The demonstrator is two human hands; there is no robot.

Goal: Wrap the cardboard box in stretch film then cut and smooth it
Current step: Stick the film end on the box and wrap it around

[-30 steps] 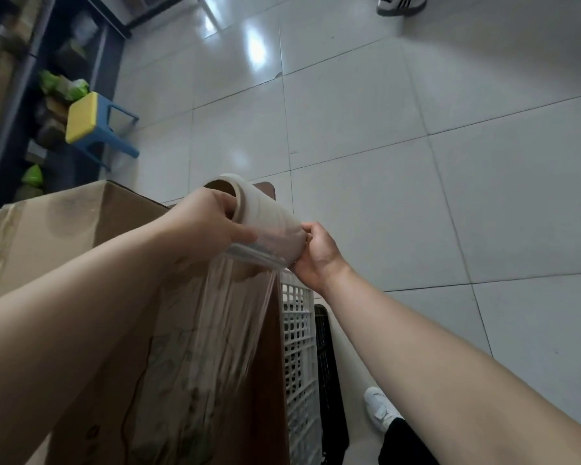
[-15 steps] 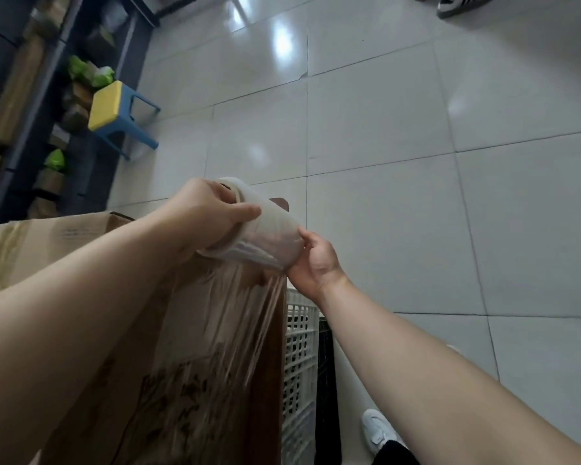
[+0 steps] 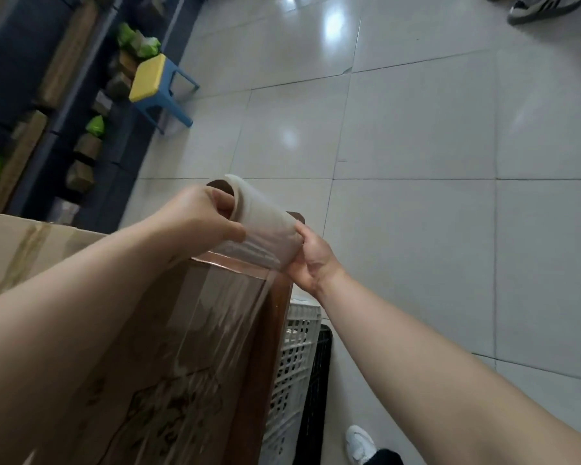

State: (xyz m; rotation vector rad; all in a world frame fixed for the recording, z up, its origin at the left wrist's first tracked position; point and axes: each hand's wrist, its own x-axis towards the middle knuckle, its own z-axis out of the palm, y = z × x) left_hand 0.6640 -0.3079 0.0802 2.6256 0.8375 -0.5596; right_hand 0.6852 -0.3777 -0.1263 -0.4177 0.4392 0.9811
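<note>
A large brown cardboard box (image 3: 31,250) fills the lower left, with printed markings on its near side. Both hands hold a roll of stretch film (image 3: 265,226) just past the box's far right corner. My left hand (image 3: 198,223) grips the roll's left end, fingers in the core. My right hand (image 3: 311,260) holds the right end. A sheet of clear film (image 3: 222,317) runs from the roll down over the side of the box.
A white perforated crate (image 3: 292,364) and a black crate (image 3: 316,380) stand right of the box. A blue stool with a yellow seat (image 3: 151,78) sits by dark shelving (image 3: 47,95) at the left. Another person's shoe (image 3: 547,6) is at top right, my shoe (image 3: 359,443) below.
The roll and both hands have shifted slightly right and down along the box corner, with more film drawn out over the box's side. The view has tilted.
</note>
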